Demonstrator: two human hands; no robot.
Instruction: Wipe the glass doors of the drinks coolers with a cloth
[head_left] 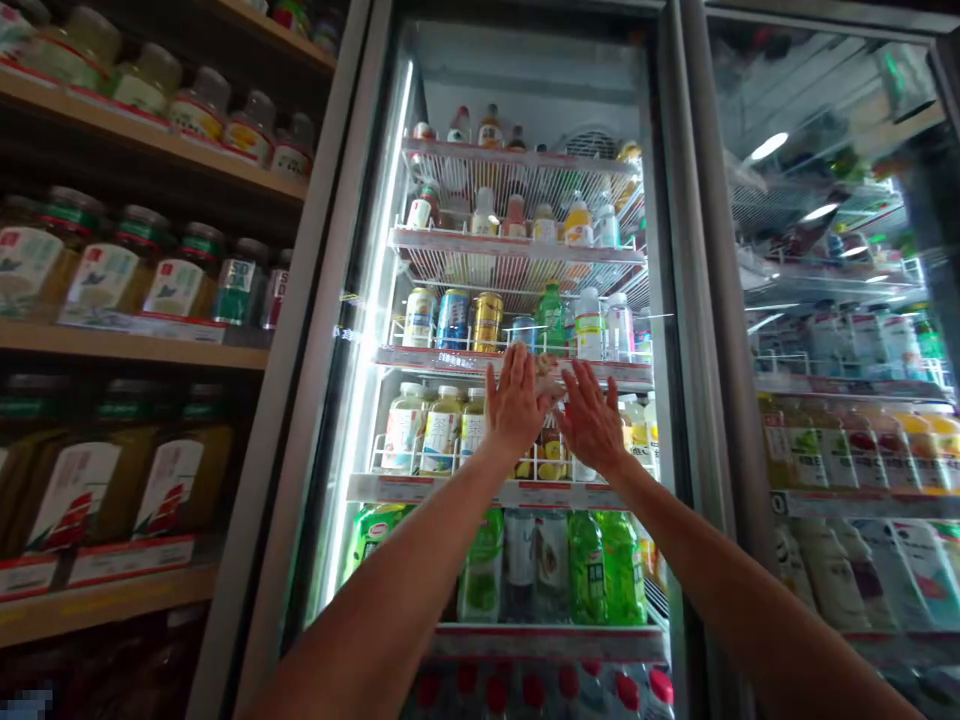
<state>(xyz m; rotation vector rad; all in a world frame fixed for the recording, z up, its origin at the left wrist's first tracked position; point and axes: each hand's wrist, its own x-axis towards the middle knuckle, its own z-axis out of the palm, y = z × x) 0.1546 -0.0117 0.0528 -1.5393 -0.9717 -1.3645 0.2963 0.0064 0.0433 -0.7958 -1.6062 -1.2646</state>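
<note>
Both my arms reach up to the glass front of a lit drinks cooler point(679, 300). My left hand point(514, 400) lies flat with its fingers stretched upward, level with the shelf of cans point(454, 320). Right beside it, my right hand point(592, 420) is also flat with its fingers spread. A small pale crumpled thing point(547, 378) shows between the two hands; I cannot make out what it is or which hand touches it. Behind the hands stand pale yellow juice bottles point(442, 430), and below them green bottles point(604, 565).
A second glass-door cooler point(847, 400) with bottles stands to the right. At the left, wooden shelves point(135, 345) carry rows of large jars point(101, 275). Red-capped bottles point(536, 690) fill the cooler's bottom shelf.
</note>
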